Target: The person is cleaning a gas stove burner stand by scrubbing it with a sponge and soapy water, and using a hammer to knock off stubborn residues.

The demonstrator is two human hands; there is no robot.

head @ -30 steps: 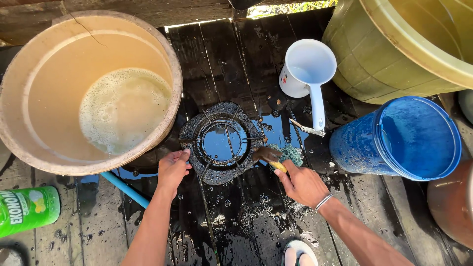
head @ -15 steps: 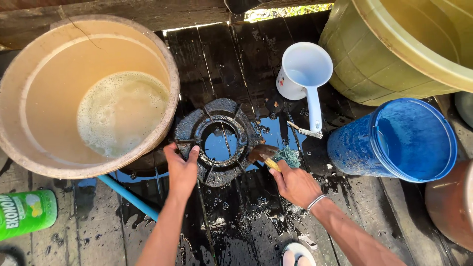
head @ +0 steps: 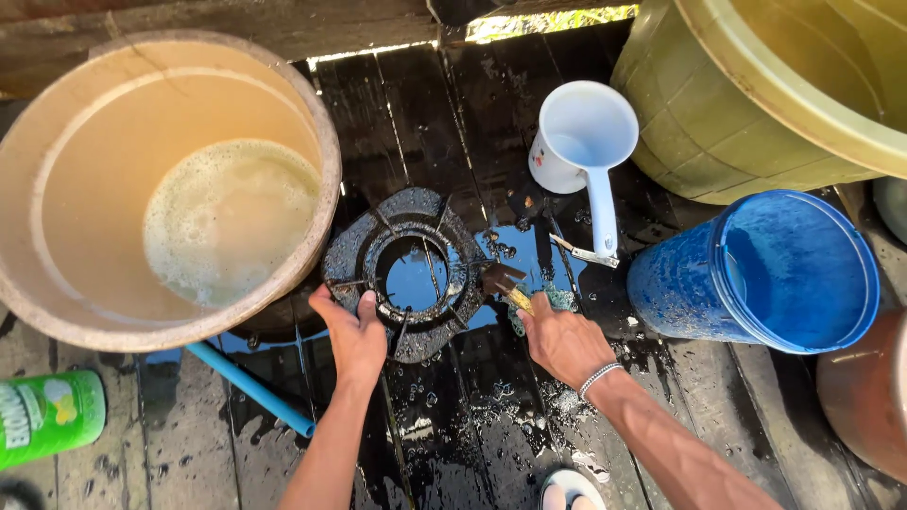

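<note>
The left hand [head: 352, 332] clamps the near rim of a round, blackened stove grate [head: 408, 269], thumb on top and fingers curled under the edge. The right hand [head: 559, 338] is closed around the yellowish handle of a small brush [head: 501, 285], whose dark head meets the grate's right side. The grate lies flat on the wet, dark wooden planks [head: 472, 416], just right of the big tan basin [head: 170, 189] of foamy water.

To scrub well, the holding hand should press the ring firmly down so it does not skate on the slick boards, and turn it bit by bit so each prong comes under the bristles. Short strokes along the prongs would probably lift the soot better than long sweeps.

A greenish scouring pad [head: 557, 300] lies just under the brush hand, though it is partly hidden and may be something else. Beyond it stand a white dipper [head: 581, 142], a blue bucket [head: 765, 269] and a large olive tub [head: 756, 94]; a green bottle [head: 47, 416] lies at far left.
</note>
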